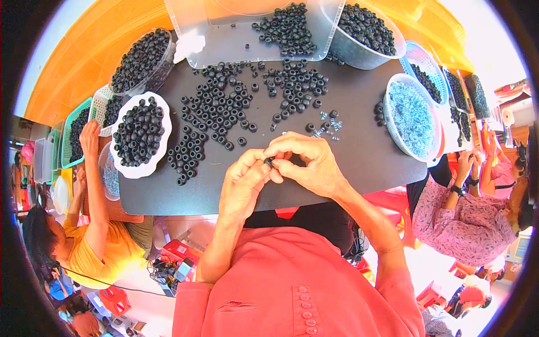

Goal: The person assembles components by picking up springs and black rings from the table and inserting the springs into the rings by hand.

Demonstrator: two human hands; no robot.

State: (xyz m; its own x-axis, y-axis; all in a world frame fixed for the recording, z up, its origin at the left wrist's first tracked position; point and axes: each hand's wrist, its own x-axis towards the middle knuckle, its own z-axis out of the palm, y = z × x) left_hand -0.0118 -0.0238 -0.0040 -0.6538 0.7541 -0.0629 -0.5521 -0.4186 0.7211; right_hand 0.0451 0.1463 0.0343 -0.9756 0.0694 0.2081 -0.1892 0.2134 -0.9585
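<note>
My left hand (242,178) and my right hand (310,163) meet over the near edge of a dark table (359,168). Pinched between their fingertips is a small black hollow piece (269,161), partly covered by the fingers. Both hands are closed on it. Beyond them lie many loose black hollow pieces (222,101), round with a hole through. To the right of these, a few small silvery coil-like bits (328,130) are scattered, with a few black pieces among them.
Black pieces fill a white scalloped dish (163,135) at left, a clear tub (167,59) and a round tub (368,60). A clear bin (210,53) lies at the far edge. A pale basin (392,132) holds bluish bits. People sit left (106,241) and right (466,219).
</note>
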